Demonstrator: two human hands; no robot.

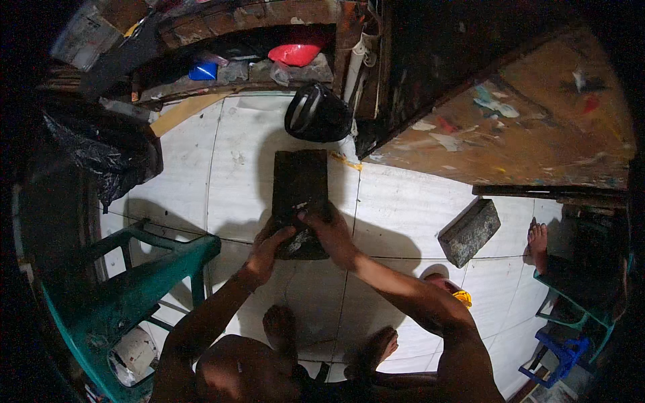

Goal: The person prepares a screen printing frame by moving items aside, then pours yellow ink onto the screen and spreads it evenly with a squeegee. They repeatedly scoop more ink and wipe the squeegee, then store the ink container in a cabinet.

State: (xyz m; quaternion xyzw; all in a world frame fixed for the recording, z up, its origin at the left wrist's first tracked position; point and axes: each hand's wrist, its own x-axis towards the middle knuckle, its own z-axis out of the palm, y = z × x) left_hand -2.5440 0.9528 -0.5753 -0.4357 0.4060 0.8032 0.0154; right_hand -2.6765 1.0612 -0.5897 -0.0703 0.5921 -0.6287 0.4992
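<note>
A dark, rough rectangular block (300, 178) stands out against the white tiles in front of me. Near its closer end, my left hand (268, 247) grips the left side, with the thumb laid over the top. My right hand (330, 236) holds the opposite side in the same way, its thumb close to the other. Pale patches or scraps show on the block between the thumbs; I cannot make out what they are. Most of the fingers are hidden beside or under the block.
A grey block (470, 233) lies on the floor to the right, below a paint-smeared board (510, 127). A green plastic stool (127, 289) is at the left. Beyond the held block sits a black bag-like item (317, 114). Another person's foot (537, 243) shows at the right.
</note>
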